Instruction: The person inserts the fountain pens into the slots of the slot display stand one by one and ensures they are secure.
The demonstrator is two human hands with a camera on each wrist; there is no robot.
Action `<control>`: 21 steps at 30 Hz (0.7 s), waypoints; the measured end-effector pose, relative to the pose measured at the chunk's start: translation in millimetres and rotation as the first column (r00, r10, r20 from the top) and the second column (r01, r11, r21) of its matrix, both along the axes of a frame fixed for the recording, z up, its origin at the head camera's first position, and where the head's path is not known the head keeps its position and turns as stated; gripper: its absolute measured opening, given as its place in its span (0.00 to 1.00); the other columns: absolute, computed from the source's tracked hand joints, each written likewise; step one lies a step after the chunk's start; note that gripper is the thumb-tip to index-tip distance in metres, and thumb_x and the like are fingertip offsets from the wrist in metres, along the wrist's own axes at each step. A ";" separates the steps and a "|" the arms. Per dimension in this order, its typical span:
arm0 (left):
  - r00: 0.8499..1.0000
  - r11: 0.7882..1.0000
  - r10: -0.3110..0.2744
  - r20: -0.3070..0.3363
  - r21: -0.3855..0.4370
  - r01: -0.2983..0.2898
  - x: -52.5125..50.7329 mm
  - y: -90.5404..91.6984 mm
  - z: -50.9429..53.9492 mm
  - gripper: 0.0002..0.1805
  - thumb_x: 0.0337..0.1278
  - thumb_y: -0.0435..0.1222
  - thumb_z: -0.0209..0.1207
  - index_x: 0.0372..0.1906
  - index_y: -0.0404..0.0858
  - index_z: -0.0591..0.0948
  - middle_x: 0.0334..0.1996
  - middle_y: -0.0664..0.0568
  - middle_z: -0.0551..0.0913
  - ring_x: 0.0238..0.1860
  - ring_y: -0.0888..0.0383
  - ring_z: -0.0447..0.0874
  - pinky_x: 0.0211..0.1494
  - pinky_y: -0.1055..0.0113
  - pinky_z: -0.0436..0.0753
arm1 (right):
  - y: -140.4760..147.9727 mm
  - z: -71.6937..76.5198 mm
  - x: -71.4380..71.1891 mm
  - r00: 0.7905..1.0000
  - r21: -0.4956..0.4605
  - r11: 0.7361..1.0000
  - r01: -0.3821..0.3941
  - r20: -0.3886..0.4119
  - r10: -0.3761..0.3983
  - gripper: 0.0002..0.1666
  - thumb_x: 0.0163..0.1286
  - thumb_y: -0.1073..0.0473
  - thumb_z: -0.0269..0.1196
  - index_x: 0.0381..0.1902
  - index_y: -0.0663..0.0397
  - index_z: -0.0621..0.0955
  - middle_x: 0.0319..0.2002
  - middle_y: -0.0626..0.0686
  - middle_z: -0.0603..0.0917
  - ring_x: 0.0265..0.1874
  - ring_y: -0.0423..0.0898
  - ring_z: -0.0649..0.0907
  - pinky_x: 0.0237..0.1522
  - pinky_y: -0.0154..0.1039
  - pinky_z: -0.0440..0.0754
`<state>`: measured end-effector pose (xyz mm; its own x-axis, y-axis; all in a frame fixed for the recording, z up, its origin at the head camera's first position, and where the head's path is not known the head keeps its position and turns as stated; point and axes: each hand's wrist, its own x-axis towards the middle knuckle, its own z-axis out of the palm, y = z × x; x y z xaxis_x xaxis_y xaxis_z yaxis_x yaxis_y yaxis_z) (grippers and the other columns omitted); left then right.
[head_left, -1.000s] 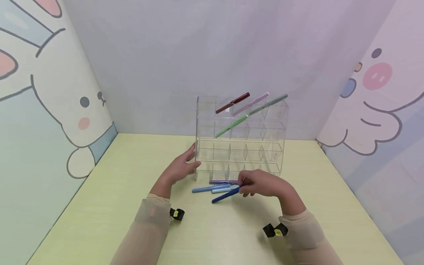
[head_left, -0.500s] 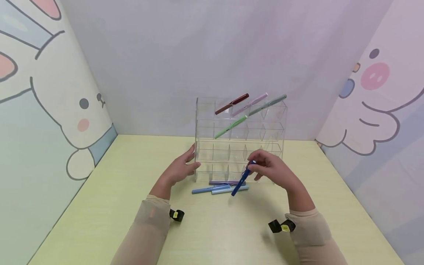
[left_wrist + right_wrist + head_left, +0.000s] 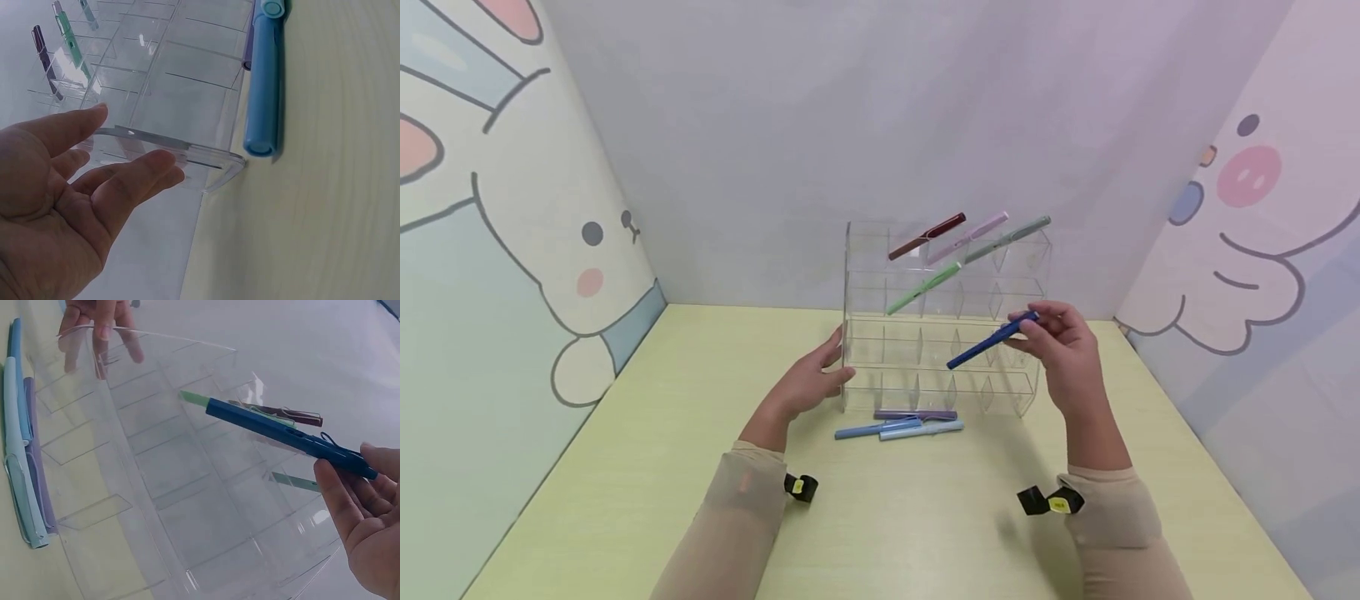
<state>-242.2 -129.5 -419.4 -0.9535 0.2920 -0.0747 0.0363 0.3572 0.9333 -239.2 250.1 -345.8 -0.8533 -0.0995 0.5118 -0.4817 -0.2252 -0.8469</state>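
My right hand [image 3: 1062, 354] pinches a dark blue pen [image 3: 992, 340] near its capped end, between thumb and fingers. The pen slants in front of the right part of a clear acrylic pen rack [image 3: 902, 342]; its lower end points left and down. In the right wrist view the dark blue pen [image 3: 269, 428] hangs apart from the shelves. My left hand [image 3: 808, 379] is at the rack's left side, fingers extended along the side panel and thumb toward its front edge. From the left wrist view, the hand [image 3: 81, 194] shows its fingers fairly straight; firm contact is hard to tell.
On the rack's upper tiers lean a dark red pen [image 3: 927, 237], a pink pen [image 3: 967, 238], a grey-green pen [image 3: 1007, 239] and a light green pen [image 3: 923, 288]. Before the rack lie a purple pen [image 3: 915, 414], a blue pen [image 3: 876, 428] and a light blue pen [image 3: 921, 430].
My right hand has lifted the dark blue pen off the table pile and carried it up and to the right, turning it upward. The left hand has stayed at the rack's side.
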 end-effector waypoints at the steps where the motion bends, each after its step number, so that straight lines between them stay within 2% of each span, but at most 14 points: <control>1: 1.000 1.000 -0.001 -0.003 -0.001 0.001 0.0 0.0 0.2 0.42 0.66 0.51 0.59 0.73 0.77 0.45 0.77 0.52 0.57 0.60 0.44 0.80 0.67 0.46 0.73 | 0.4 1.2 -1.8 1.000 -0.043 0.999 0.009 0.002 -0.009 0.18 0.70 0.71 0.58 0.56 0.71 0.71 0.45 0.58 0.85 0.42 0.48 0.88 0.46 0.47 0.84; 5: 1.000 1.000 0.007 -0.007 0.000 -0.007 0.7 -0.6 1.5 0.42 0.66 0.50 0.59 0.73 0.77 0.45 0.77 0.51 0.56 0.60 0.44 0.80 0.66 0.47 0.74 | -0.5 8.8 -11.4 0.999 -0.183 0.982 0.042 0.012 -0.040 0.20 0.69 0.72 0.59 0.57 0.72 0.71 0.44 0.60 0.84 0.43 0.51 0.87 0.49 0.48 0.84; 9: 1.000 1.000 0.008 0.005 0.004 -0.008 1.1 -1.2 1.9 0.42 0.68 0.48 0.58 0.73 0.77 0.45 0.77 0.52 0.56 0.58 0.42 0.81 0.68 0.45 0.72 | -2.2 22.6 -23.4 0.996 -0.269 0.960 0.082 -0.011 -0.088 0.21 0.68 0.72 0.60 0.57 0.72 0.71 0.44 0.62 0.84 0.44 0.54 0.86 0.49 0.48 0.84; 15: 1.000 1.000 0.012 0.018 -0.005 -0.012 0.7 -0.6 0.3 0.42 0.69 0.47 0.57 0.73 0.77 0.44 0.77 0.52 0.56 0.57 0.40 0.82 0.72 0.42 0.64 | -5.9 47.2 -41.7 0.982 -0.268 0.951 0.153 -0.070 -0.177 0.23 0.65 0.68 0.65 0.56 0.72 0.73 0.45 0.63 0.83 0.43 0.53 0.86 0.48 0.47 0.84; 21: 1.000 1.000 0.026 0.001 -0.010 -0.026 -0.3 2.6 -0.3 0.42 0.68 0.46 0.58 0.73 0.77 0.46 0.77 0.52 0.57 0.59 0.45 0.81 0.69 0.47 0.71 | -11.1 56.4 -57.5 0.971 -0.223 0.955 0.196 -0.092 -0.221 0.22 0.64 0.68 0.66 0.54 0.71 0.75 0.44 0.63 0.82 0.40 0.51 0.86 0.45 0.45 0.85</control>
<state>-242.4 -127.0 -419.7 -0.9606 0.2668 -0.0785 0.0260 0.3672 0.9298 -296.7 239.0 -289.4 -0.7777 0.1951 0.5976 -0.6282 -0.2768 -0.7272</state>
